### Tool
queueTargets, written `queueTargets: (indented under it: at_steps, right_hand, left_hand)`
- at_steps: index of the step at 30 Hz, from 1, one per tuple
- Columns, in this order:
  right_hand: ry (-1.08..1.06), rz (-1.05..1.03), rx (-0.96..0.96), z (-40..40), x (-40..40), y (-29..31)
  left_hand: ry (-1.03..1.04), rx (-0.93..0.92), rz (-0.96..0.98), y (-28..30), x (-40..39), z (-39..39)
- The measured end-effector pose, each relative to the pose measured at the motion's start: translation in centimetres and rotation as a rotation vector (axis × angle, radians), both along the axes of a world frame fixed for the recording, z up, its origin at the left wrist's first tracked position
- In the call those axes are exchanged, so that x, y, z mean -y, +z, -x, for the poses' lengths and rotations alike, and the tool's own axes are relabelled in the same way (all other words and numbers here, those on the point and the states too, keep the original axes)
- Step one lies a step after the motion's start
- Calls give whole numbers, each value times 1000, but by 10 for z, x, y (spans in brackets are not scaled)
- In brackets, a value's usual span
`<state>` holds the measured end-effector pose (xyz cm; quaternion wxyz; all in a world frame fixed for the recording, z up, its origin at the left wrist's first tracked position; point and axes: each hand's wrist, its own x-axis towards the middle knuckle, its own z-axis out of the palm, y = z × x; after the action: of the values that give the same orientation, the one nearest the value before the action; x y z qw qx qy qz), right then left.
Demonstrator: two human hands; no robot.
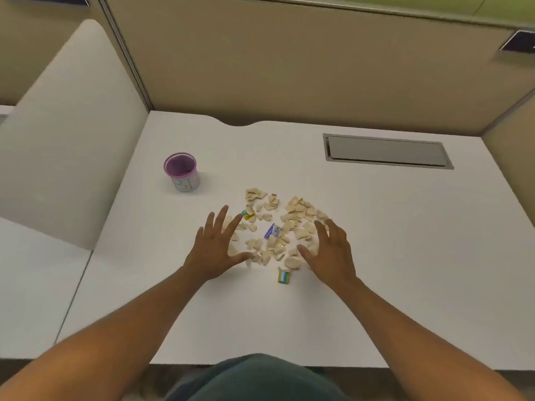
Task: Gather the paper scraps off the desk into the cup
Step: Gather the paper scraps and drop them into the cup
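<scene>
The left hand (215, 250) covers some paper scraps (278, 227); the cup's (182, 176) printed marks (dark squiggles) are unreadable.

White desk (376, 227): cup (181, 175), apparently paper scraps (278, 227)

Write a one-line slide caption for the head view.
Left hand and right hand, both open, flank scattered paper scraps on a white desk; purple-rimmed cup stands apart.

No readable text, dark curved marks on the cup (185, 182) wall, too blurred to read
</scene>
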<state>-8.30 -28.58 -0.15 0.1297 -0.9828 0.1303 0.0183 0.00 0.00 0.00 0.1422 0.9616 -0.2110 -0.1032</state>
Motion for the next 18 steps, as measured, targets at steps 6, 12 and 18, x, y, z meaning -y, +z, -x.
queueTargets:
  at_steps: [6, 12, 18]
  right_hand:
    - [-241, -354, -402, -2, 31, -39]
    - [-257, -527, -331, -18, 7, -56]
    - [-176, -666, -292, -37, -26, -61]
  left_hand:
    - [307, -192, -23, -34, 1, 26]
    - [326, -302, 31, -49, 6, 8]
    - [201, -321, 109, -61, 29, -3]
